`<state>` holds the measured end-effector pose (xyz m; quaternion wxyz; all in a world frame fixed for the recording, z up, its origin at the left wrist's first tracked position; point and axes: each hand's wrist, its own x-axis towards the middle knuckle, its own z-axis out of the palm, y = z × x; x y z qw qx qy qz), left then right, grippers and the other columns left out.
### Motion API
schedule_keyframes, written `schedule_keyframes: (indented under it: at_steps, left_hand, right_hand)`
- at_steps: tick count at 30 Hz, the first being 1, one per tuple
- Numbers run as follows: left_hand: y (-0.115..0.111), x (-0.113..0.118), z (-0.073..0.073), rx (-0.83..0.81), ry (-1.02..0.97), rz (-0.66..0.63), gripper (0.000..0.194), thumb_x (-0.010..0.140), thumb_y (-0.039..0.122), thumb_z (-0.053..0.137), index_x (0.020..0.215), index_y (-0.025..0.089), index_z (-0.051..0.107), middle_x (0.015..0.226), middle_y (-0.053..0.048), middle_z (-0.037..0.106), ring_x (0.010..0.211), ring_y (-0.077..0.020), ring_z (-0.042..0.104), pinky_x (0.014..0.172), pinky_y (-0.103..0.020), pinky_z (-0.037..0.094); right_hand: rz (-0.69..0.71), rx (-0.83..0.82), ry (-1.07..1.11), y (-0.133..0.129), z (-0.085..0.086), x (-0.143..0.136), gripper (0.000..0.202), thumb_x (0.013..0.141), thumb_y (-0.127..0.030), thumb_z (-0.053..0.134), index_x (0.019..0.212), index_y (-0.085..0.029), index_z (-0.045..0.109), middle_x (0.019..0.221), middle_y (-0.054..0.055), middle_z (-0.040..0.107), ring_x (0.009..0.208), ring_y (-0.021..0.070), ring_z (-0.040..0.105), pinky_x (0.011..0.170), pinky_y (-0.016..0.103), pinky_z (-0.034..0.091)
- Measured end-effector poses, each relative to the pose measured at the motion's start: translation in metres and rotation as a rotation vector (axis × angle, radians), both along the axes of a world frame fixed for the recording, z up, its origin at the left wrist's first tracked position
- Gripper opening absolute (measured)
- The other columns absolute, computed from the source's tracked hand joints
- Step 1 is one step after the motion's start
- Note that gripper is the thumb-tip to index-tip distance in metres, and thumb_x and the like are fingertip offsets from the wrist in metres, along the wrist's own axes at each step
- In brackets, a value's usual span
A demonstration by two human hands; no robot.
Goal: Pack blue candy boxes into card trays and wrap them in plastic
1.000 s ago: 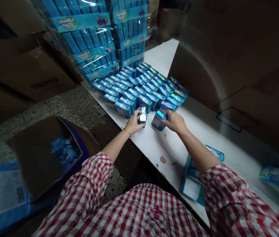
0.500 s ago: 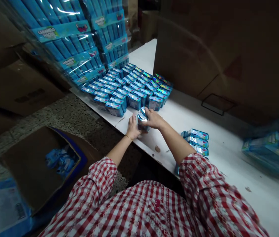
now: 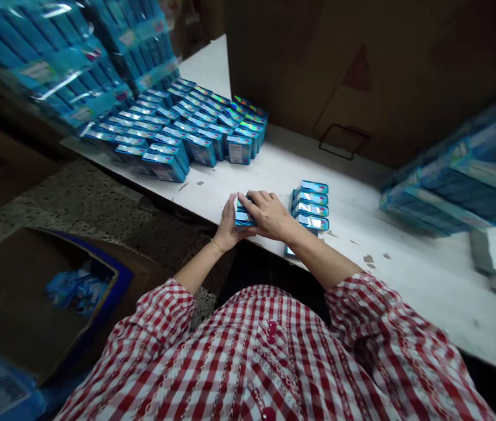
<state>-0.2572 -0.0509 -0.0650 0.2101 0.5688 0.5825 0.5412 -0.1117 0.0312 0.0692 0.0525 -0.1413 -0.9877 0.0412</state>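
An open carton holds blue packets; the right grip touches blue packs.

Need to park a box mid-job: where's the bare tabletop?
Bare tabletop lies between the box cluster and the short box row, beyond the right hand; also between that row and the blue packs on the right. Crowded: the left side, under the cluster.

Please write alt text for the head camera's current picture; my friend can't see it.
A person's left hand and right hand hold small blue packs at the edge of a white table. Many similar packs stand beyond, a short row to the right, an open carton lower left.
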Motion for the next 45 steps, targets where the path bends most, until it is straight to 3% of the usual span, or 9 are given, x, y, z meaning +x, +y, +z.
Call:
schedule_keyframes:
  at_steps: [5, 9, 13, 21, 26, 30, 34, 39, 45]
  left_hand:
    - [-0.028, 0.068, 0.019, 0.015, -0.127, -0.052, 0.091, 0.074, 0.061, 0.054, 0.143, 0.022, 0.010, 0.143, -0.019, 0.029, 0.129, -0.0302, 0.035, 0.099, -0.047, 0.037]
    - [-0.023, 0.117, 0.016, -0.065, -0.101, -0.086, 0.058, 0.084, 0.043, 0.049, 0.134, 0.018, 0.035, 0.130, -0.017, 0.045, 0.114, -0.0235, 0.049, 0.089, -0.038, 0.046]
    - [-0.010, 0.135, 0.010, -0.088, -0.021, -0.067, 0.047, 0.082, 0.024, 0.051, 0.127, 0.014, 0.044, 0.121, -0.015, 0.051, 0.104, -0.0199, 0.054, 0.086, -0.034, 0.048]
    - [-0.018, 0.133, 0.010, -0.113, -0.067, -0.088, 0.040, 0.076, 0.012, 0.047, 0.115, 0.014, 0.053, 0.114, -0.011, 0.057, 0.094, -0.0161, 0.059, 0.087, -0.032, 0.048]
    - [-0.013, 0.129, 0.016, -0.181, -0.060, -0.072, 0.035, 0.084, 0.022, 0.041, 0.114, 0.012, 0.056, 0.118, -0.013, 0.056, 0.105, -0.0193, 0.057, 0.097, -0.037, 0.043]
    - [0.008, 0.121, 0.033, -0.200, -0.052, 0.042, 0.045, 0.088, 0.039, 0.039, 0.120, 0.011, 0.053, 0.130, -0.016, 0.049, 0.127, -0.0225, 0.041, 0.110, -0.040, 0.026]
    - [0.043, 0.121, 0.058, -0.286, -0.332, 0.012, 0.053, 0.084, 0.044, 0.047, 0.128, 0.015, 0.045, 0.139, -0.012, 0.041, 0.131, -0.0220, 0.036, 0.111, -0.038, 0.025]
    - [0.067, 0.149, 0.083, -0.513, -0.714, -0.118, 0.053, 0.078, 0.039, 0.057, 0.128, 0.024, 0.044, 0.122, -0.007, 0.058, 0.105, -0.0227, 0.060, 0.092, -0.042, 0.048]
    - [0.050, 0.167, 0.096, -0.694, -0.647, -0.016, 0.050, 0.073, 0.036, 0.062, 0.122, 0.032, 0.050, 0.118, 0.000, 0.061, 0.087, -0.0182, 0.067, 0.071, -0.030, 0.057]
  right_hand:
    - [-0.113, -0.041, 0.308, -0.031, 0.033, 0.117, 0.083, 0.080, -0.045, 0.054, 0.146, -0.022, 0.009, 0.130, 0.015, 0.039, 0.115, 0.0297, 0.041, 0.092, 0.045, 0.039]
    - [-0.155, 0.015, 0.318, -0.031, 0.010, 0.175, 0.086, 0.078, -0.042, 0.057, 0.146, -0.023, 0.008, 0.129, 0.015, 0.040, 0.113, 0.0302, 0.043, 0.090, 0.046, 0.041]
    - [-0.159, 0.090, 0.209, -0.022, -0.020, 0.179, 0.088, 0.078, -0.043, 0.057, 0.146, -0.018, 0.007, 0.128, 0.018, 0.041, 0.113, 0.0327, 0.042, 0.089, 0.048, 0.040]
    - [-0.261, 0.082, 0.011, -0.018, -0.020, 0.155, 0.076, 0.078, -0.045, 0.055, 0.142, -0.016, 0.025, 0.135, 0.016, 0.040, 0.121, 0.0334, 0.037, 0.095, 0.048, 0.035]
    - [-0.271, 0.029, -0.019, -0.014, -0.035, 0.133, 0.075, 0.079, -0.044, 0.056, 0.143, -0.021, 0.023, 0.148, 0.012, 0.024, 0.137, 0.0350, 0.014, 0.104, 0.063, 0.009]
    - [-0.218, -0.188, 0.089, -0.012, -0.034, 0.150, 0.085, 0.078, -0.058, 0.051, 0.145, -0.023, 0.012, 0.151, 0.011, 0.017, 0.139, 0.0327, 0.010, 0.105, 0.062, 0.009]
    - [-0.625, -0.236, 0.476, 0.014, -0.043, 0.248, 0.067, 0.085, -0.052, 0.041, 0.142, -0.021, 0.024, 0.146, 0.012, 0.030, 0.134, 0.0226, 0.030, 0.106, 0.045, 0.028]
    - [-1.401, 0.187, 0.610, 0.038, -0.059, 0.448, 0.043, 0.081, -0.041, 0.048, 0.112, -0.013, 0.058, 0.115, 0.016, 0.058, 0.111, 0.0261, 0.049, 0.097, 0.045, 0.035]
    - [-2.149, 0.542, 0.508, -0.013, -0.069, 0.620, 0.041, 0.078, -0.030, 0.050, 0.112, -0.008, 0.055, 0.118, 0.025, 0.049, 0.108, 0.0298, 0.041, 0.086, 0.049, 0.031]
